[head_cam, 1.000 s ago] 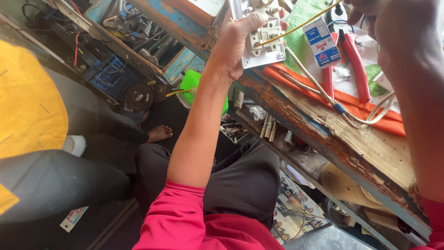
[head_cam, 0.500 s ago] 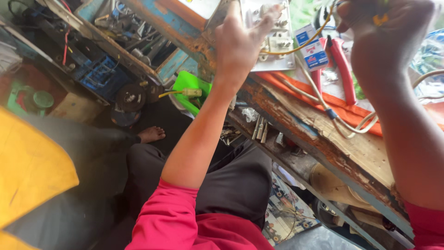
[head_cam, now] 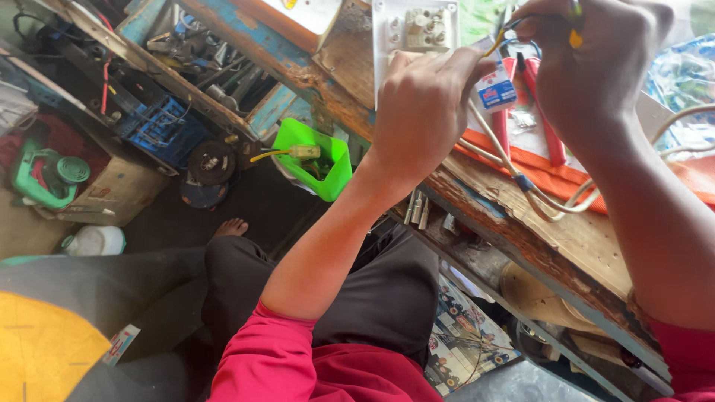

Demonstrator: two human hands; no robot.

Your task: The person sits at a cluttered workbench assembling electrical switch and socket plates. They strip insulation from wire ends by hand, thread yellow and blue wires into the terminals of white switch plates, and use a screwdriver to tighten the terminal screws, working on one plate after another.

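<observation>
My left hand [head_cam: 423,104] grips the lower edge of a white switch plate [head_cam: 414,28] that lies back side up on the worn wooden bench [head_cam: 536,223]. My right hand [head_cam: 596,63] is closed around a yellow-handled tool [head_cam: 573,22], and its tip is hidden behind the hand near a thin yellow wire [head_cam: 495,45]. A white cable [head_cam: 521,175] loops over the bench below both hands. Red-handled pliers [head_cam: 540,112] lie on the bench between my hands.
A green plastic bin [head_cam: 320,160] with small parts sits under the bench edge. A blue crate [head_cam: 160,126] and tools fill the shelf at the left. On the floor are a green container [head_cam: 48,175] and a white jug [head_cam: 97,240]. My bare foot [head_cam: 231,227] rests there.
The view has shifted and closed in on the bench. My left hand has slid down to the plate's lower edge, and my right hand has come in over the plate's right side.
</observation>
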